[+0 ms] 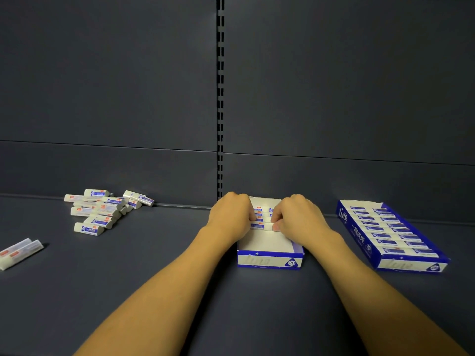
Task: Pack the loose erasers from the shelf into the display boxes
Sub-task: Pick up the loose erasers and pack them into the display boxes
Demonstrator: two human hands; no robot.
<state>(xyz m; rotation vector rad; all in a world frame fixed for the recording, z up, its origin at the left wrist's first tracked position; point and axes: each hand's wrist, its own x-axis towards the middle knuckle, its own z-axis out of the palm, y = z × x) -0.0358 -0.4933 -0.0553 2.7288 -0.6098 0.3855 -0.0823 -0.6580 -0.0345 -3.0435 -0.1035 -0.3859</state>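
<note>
The shelf point(154, 265) is dark metal, smooth and matt, and so is the back wall point(102, 86). The two display boxes point(270, 258) point(359, 232) look like smooth cardboard, blue and white, a little shiny. The loose erasers point(102, 211) near the shelf's back edge wear smooth paper sleeves.

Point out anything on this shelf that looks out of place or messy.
The pile of loose erasers at the left lies jumbled at mixed angles. Two more erasers sit apart near the left edge. The full box on the right stands skewed to the shelf edge.
</note>
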